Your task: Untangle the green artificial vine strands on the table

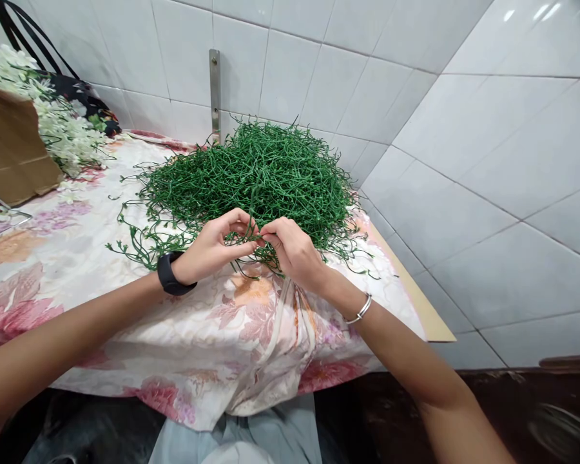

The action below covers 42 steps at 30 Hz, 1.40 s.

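Observation:
A large heap of thin green artificial flower stems lies on the table against the wall. At its front edge my two hands meet, fingertips nearly touching. My left hand, with a black band on the wrist, is curled with thumb and fingers pinched on a green stem. My right hand, with a silver bangle, has thumb and forefinger pinched at the same stem, close to the left fingertips. The exact grip is partly hidden by the fingers. Loose stems spread left of my left hand.
A flowered cloth covers the table. White artificial flowers and a brown cardboard piece stand at the left. A metal bracket is on the tiled wall. A board edge shows at the right.

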Tool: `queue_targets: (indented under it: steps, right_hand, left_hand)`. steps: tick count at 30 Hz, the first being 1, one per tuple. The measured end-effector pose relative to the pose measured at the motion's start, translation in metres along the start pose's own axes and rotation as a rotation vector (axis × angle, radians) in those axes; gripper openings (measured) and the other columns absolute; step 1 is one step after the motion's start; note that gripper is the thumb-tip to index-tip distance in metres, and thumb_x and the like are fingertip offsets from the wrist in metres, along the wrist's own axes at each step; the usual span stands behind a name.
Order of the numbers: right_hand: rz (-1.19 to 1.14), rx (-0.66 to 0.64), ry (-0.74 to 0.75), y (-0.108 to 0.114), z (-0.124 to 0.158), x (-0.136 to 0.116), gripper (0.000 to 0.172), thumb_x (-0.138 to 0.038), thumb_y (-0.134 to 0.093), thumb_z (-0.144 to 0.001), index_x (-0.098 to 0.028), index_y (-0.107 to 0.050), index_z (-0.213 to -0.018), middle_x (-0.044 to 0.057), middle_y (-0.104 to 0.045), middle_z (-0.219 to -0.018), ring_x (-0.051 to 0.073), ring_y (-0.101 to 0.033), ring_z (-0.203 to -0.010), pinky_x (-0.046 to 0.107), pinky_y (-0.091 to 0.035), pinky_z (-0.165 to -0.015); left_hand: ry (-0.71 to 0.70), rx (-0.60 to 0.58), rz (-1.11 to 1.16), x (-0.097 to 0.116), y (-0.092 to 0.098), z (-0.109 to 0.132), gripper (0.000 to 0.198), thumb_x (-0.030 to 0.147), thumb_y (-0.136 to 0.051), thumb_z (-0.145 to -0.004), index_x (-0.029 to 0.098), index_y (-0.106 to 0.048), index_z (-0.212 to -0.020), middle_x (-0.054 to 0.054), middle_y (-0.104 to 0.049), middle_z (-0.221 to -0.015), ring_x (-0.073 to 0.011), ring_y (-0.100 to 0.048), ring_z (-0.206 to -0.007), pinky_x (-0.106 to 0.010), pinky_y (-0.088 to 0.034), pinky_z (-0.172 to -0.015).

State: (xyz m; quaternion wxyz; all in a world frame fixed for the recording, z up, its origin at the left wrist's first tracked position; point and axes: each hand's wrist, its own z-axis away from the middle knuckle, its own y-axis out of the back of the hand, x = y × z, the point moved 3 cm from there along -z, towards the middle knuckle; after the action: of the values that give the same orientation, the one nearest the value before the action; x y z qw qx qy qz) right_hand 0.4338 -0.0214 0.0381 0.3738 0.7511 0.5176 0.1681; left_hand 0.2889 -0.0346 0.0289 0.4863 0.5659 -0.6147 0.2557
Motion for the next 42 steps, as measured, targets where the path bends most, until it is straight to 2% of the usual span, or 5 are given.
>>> queue_targets:
  steps: [6,15,25,35,42]
  right_hand:
    - [-0.081,-0.026,0.032,-0.006,0.003,-0.001,0.012,-0.014,-0.032,-0.087,-0.013,-0.044,-0.090,0.005,-0.050,-0.079,0.011,-0.048,-0.072,0.024,-0.043,-0.066]
    - [0.198,-0.090,0.137,-0.002,0.001,-0.006,0.015,-0.011,-0.032,-0.086,-0.011,-0.047,-0.084,0.007,-0.049,-0.076,0.014,-0.043,-0.071,0.027,-0.041,-0.066]
    - [0.399,-0.003,0.368,0.005,0.003,-0.011,0.011,-0.012,-0.036,-0.086,-0.013,-0.047,-0.084,0.004,-0.048,-0.071,0.014,-0.041,-0.068,0.028,-0.037,-0.063]
    - [0.390,0.095,0.305,0.014,0.003,-0.018,0.014,-0.016,-0.037,-0.083,-0.018,-0.045,-0.072,0.002,-0.044,-0.063,0.014,-0.039,-0.062,0.029,-0.037,-0.060]
    - [0.364,0.151,0.360,0.016,0.007,-0.022,0.017,-0.019,-0.037,-0.083,-0.019,-0.045,-0.068,0.001,-0.041,-0.060,0.014,-0.037,-0.059,0.029,-0.033,-0.057]
  left_hand:
    - [0.100,-0.075,0.164,0.001,-0.004,0.000,0.016,0.018,-0.058,-0.073,0.016,-0.046,-0.083,0.000,-0.049,-0.081,-0.0108,-0.050,-0.076,-0.025,-0.042,-0.070]
    - [0.131,-0.074,0.032,-0.001,-0.004,0.001,0.016,0.030,-0.050,-0.081,0.016,-0.046,-0.088,0.003,-0.045,-0.068,-0.0088,-0.043,-0.063,-0.022,-0.034,-0.060]
    - [0.277,-0.214,0.157,-0.001,0.000,-0.001,0.024,0.031,-0.057,-0.076,0.013,-0.051,-0.061,0.003,-0.045,-0.054,-0.0071,-0.041,-0.051,-0.022,-0.033,-0.052]
    - [0.176,-0.210,0.167,0.016,-0.005,0.007,0.017,0.027,-0.056,-0.078,0.015,-0.049,-0.069,0.002,-0.050,-0.056,-0.0068,-0.047,-0.052,-0.020,-0.040,-0.052]
    - [0.284,-0.355,0.316,0.011,-0.008,0.008,0.017,0.028,-0.059,-0.076,0.014,-0.051,-0.069,0.003,-0.052,-0.050,-0.0076,-0.049,-0.046,-0.020,-0.041,-0.048]
